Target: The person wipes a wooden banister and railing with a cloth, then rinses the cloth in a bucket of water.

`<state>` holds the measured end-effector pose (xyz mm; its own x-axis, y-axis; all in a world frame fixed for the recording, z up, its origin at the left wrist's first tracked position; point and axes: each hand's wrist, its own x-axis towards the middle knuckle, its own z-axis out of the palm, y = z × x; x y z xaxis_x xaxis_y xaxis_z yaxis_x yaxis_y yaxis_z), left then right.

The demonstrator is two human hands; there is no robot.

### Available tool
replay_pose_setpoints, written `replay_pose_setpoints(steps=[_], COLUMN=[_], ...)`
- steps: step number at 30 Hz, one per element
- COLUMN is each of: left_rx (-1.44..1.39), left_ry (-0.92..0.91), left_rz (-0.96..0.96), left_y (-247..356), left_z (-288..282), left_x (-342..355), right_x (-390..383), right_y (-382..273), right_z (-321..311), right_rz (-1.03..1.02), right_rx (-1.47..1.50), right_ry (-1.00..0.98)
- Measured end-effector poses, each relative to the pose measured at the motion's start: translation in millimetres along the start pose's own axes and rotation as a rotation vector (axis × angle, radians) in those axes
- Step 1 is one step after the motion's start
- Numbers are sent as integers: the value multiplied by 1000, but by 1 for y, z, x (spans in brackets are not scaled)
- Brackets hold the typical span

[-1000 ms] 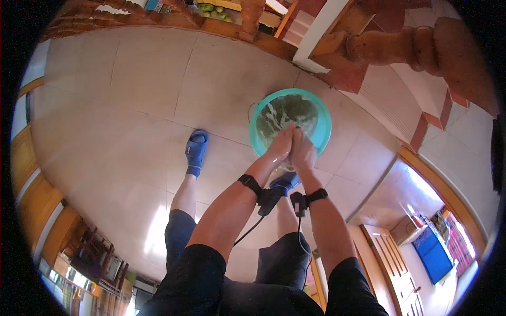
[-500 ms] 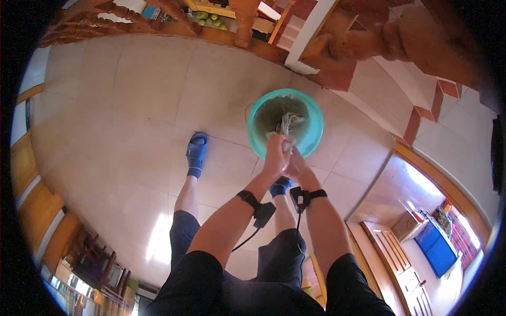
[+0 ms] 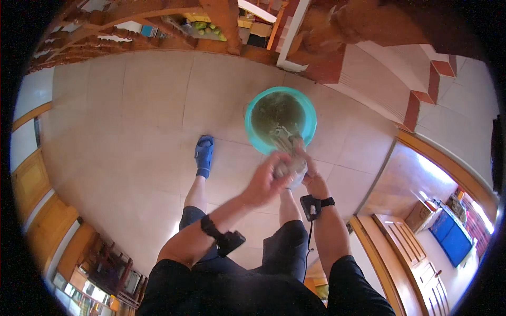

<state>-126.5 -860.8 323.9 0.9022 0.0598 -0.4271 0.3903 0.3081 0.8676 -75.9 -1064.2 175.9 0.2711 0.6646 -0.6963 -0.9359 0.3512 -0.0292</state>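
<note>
A wet greyish cloth [image 3: 289, 142] hangs down from my hands over the near rim of a turquoise basin [image 3: 313, 116]. Murky brown water [image 3: 276, 110] fills much of the basin. My left hand [image 3: 268, 176] is closed around the cloth's bunched upper part, its fingers slightly blurred. My right hand [image 3: 311, 167] grips the same cloth from the other side, partly hidden behind it. The cloth's lower end reaches down to the water.
The basin stands on a tiled floor [image 3: 153, 105]. My blue slipper [image 3: 204, 150] is to its left. Beyond lies a wooden railing [image 3: 216, 45], with stair steps [image 3: 390, 87] at the far right. A wooden door [image 3: 406, 247] is at the near right.
Both hands have drawn back toward me from above the basin, lifting the bunched cloth with them. My left hand has shifted left, and more of the water shows.
</note>
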Motion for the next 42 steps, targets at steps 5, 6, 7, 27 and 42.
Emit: replay_pose_setpoints(steps=[5, 6, 7, 27, 42], left_rx=[-221, -335, -328, 154, 609], left_ry=[326, 360, 362, -78, 464], left_rz=[-127, -201, -195, -143, -151], left_y=[-18, -33, -46, 14, 55], left_z=[-39, -40, -42, 8, 65], left_x=[55, 61, 60, 89, 64], right_x=[-46, -52, -56, -105, -122], right_y=[-3, -5, -3, -8, -4], right_z=[92, 103, 119, 158, 206], right_rz=[-98, -128, -133, -16, -455], right_rx=[-162, -145, -150, -743, -1651], right_ry=[107, 48, 25, 9, 375])
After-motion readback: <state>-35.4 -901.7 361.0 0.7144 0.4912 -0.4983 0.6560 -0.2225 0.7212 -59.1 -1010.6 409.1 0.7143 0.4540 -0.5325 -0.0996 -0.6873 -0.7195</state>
